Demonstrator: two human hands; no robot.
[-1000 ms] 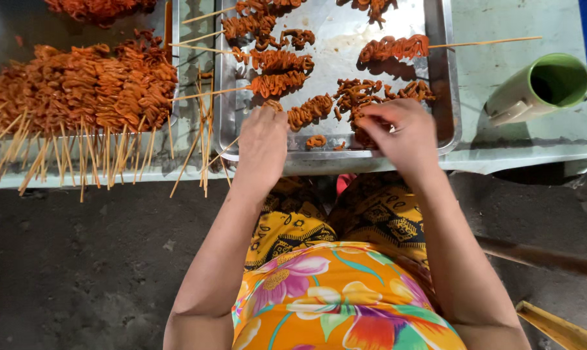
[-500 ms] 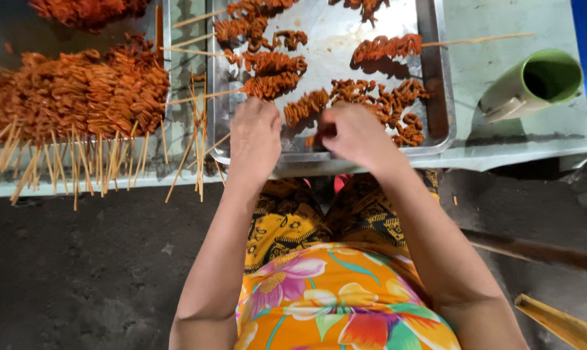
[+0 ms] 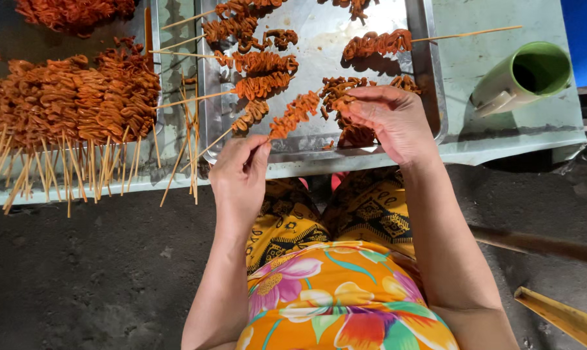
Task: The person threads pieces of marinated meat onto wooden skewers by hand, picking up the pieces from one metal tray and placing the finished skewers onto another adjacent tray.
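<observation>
While our left hand (image 3: 240, 174) pinches the skewer (image 3: 287, 120) by its near end, it slants up-right—toward our right hand (image 3: 392, 122), fingers pressed on the meat.

Metal tray (image 3: 429, 78): bare steel, dull sheen, smeared with greasy streaks. Skewer (image 3: 293, 115) pinched in left hand (image 3: 238, 175): thin pale wood stick, matt; meat on it orange-red, ridged, oily gloss. Right hand (image 3: 390, 120) on a meat piece, same wet look. Heap of finished skewers (image 3: 73, 104): rough, crinkled meat, dry wooden ends. Loose sticks (image 3: 189, 139): raw light wood. Table (image 3: 501, 136): pale green painted surface, matt, scuffed. Mug (image 3: 523, 78): green plastic, smooth, slight shine. Ground (image 3: 79, 272): dark, rough, gritty. Dress (image 3: 345, 304): soft printed cloth, matt.
</observation>
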